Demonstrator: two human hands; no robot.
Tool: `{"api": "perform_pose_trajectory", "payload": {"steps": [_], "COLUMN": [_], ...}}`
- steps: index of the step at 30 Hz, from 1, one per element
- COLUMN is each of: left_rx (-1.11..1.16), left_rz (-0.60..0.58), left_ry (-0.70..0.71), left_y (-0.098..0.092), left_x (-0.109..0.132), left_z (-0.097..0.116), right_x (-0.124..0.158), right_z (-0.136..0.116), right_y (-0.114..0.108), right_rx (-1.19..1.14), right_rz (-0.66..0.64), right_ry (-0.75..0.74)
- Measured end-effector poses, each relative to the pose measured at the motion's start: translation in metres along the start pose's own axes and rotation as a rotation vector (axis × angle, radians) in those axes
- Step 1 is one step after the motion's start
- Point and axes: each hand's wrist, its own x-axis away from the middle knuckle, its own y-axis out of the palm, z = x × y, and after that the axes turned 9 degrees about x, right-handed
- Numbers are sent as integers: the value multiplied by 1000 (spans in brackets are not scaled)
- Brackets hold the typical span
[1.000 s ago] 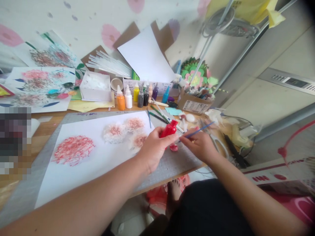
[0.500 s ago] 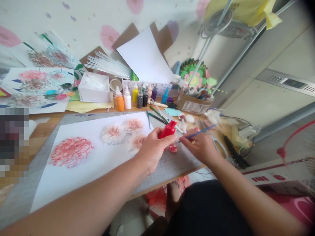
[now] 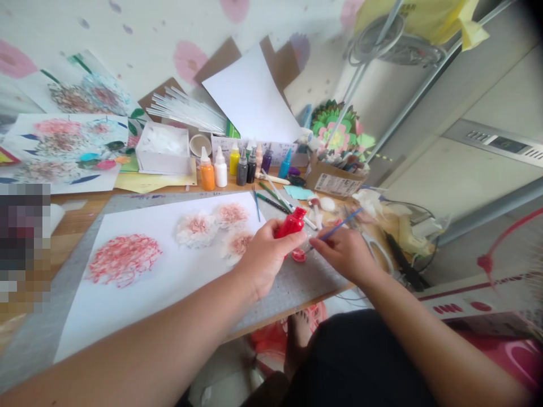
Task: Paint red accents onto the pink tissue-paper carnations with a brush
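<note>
Spilling threatened: red bottle [image 3: 292,224], seemingly capless and leaning, wrapped by left fingers [image 3: 292,241] near white sheet [image 3: 182,277]; splash onto sheet could be caused by hard squeeze. Blue brush [image 3: 344,222] pinched near lower end between closed right fingers [image 3: 319,244]. Small red piece [image 3: 298,256], apparently on grey mat [image 3: 305,288] below, could be smeared if knocked by those fingers.

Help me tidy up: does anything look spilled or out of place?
A red blob on the grey mat may be spilled paint. Unlike the orange bottle, the tilted red bottle in the left hand has no nozzle.
</note>
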Motion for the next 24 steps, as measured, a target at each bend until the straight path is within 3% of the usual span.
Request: {"api": "perform_pose_trajectory", "payload": {"steps": [24], "left_rx": [38], "left_rz": [-25], "left_ry": [-11], "left_y": [2], "left_x": [1], "left_z": [2], "right_x": [0], "right_z": [-2], "right_y": [3], "right_rx": [-112], "right_rz": [-28], "right_ry": [-9]}}
